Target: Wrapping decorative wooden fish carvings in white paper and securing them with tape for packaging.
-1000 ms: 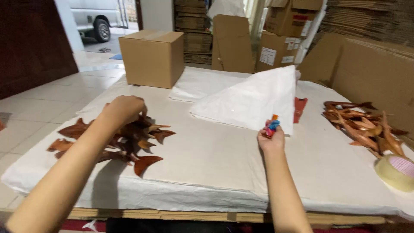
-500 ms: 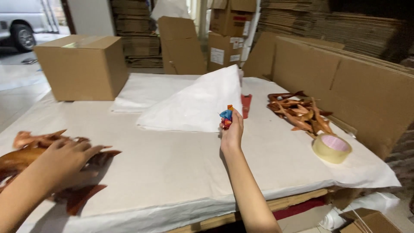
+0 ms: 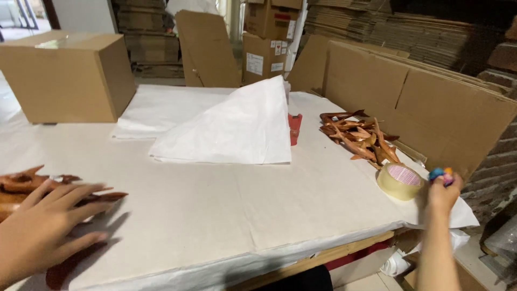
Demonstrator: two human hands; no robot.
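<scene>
My left hand (image 3: pixel 46 223) lies flat with spread fingers on a pile of brown wooden carved pieces (image 3: pixel 21 186) at the table's left edge. My right hand (image 3: pixel 442 195) is at the table's right edge, closed around a small blue, red and orange object (image 3: pixel 440 174). It hovers just right of a roll of clear tape (image 3: pixel 399 181). A second pile of brown wooden pieces (image 3: pixel 360 136) sits behind the tape. A stack of white paper sheets (image 3: pixel 231 126), the top one lifted into a peak, lies in the table's middle.
White paper covers the table (image 3: pixel 215 210). A closed cardboard box (image 3: pixel 67 75) stands at the back left. A red object (image 3: pixel 294 128) peeks out beside the paper stack. Flat cardboard sheets (image 3: pixel 431 108) lean along the right side, with more boxes (image 3: pixel 264 48) behind.
My right hand has moved with the small coloured object from beside the paper stack to the table's right edge by the tape roll. The view has turned right; my left hand stays on the wooden pieces.
</scene>
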